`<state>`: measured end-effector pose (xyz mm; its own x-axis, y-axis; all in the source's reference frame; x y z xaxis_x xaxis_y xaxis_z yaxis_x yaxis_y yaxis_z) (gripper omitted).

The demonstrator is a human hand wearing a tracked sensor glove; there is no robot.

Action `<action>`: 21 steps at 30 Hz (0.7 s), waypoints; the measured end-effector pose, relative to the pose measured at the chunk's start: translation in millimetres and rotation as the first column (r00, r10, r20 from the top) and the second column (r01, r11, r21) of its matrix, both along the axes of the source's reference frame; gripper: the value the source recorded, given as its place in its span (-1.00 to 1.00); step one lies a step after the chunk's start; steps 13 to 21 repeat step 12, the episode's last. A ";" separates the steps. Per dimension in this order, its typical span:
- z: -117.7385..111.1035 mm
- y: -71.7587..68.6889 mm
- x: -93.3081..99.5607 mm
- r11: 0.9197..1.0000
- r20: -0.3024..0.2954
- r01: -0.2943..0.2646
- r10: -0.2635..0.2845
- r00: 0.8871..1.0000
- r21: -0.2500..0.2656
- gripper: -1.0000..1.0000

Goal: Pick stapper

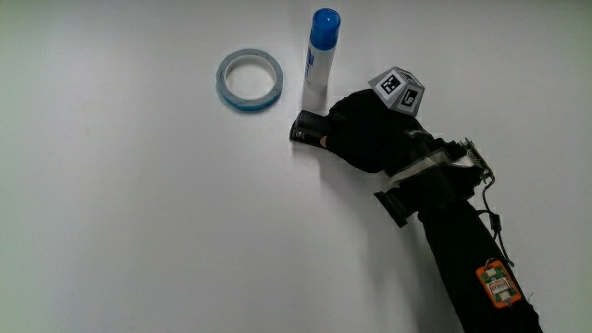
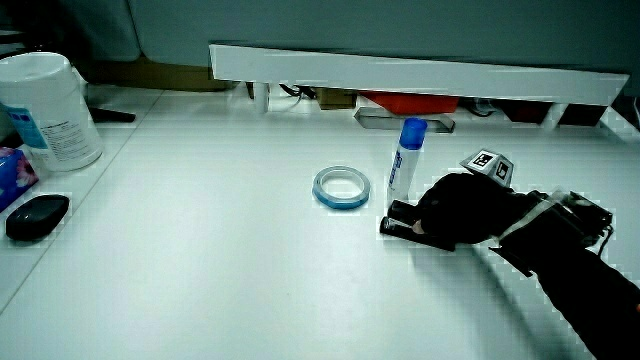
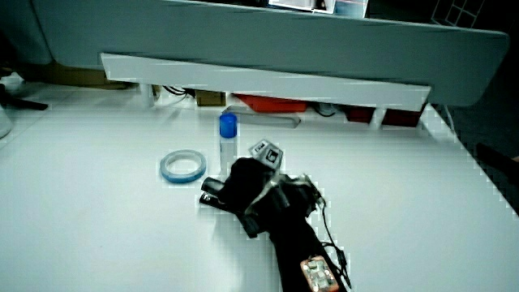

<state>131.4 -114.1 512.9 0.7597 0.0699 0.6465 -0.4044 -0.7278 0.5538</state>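
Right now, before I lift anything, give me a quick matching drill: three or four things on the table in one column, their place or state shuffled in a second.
Things:
1. stapler
2. glue stick
3. tape ring
4. hand

Places or states:
A. standing upright, blue cap on
B. lying flat beside the glue stick
C. mostly covered by the glove, one dark end showing
D. down on the stapler, patterned cube on its back

Pairs: 1-C, 2-A, 3-B, 4-D

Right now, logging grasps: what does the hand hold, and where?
The hand lies over a black stapler on the table, covering all but one end; a closed grip cannot be told.
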 end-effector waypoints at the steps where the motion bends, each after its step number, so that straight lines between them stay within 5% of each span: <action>1: -5.2 -0.1 -0.2 1.000 0.015 -0.001 0.001 1.000 0.012 1.00; 9: -57.2 6.9 -7.3 0.992 0.062 0.082 -0.088 0.994 0.096 1.00; 10: -63.5 10.5 -6.7 0.995 0.045 0.098 -0.098 0.994 0.011 1.00; 11: -71.3 14.8 -6.2 0.994 0.050 0.106 -0.106 0.993 0.009 1.00; 12: -77.1 16.8 -5.6 0.986 0.081 0.107 -0.118 0.990 0.130 1.00; 21: -77.1 16.8 -5.6 0.986 0.081 0.107 -0.118 0.990 0.130 1.00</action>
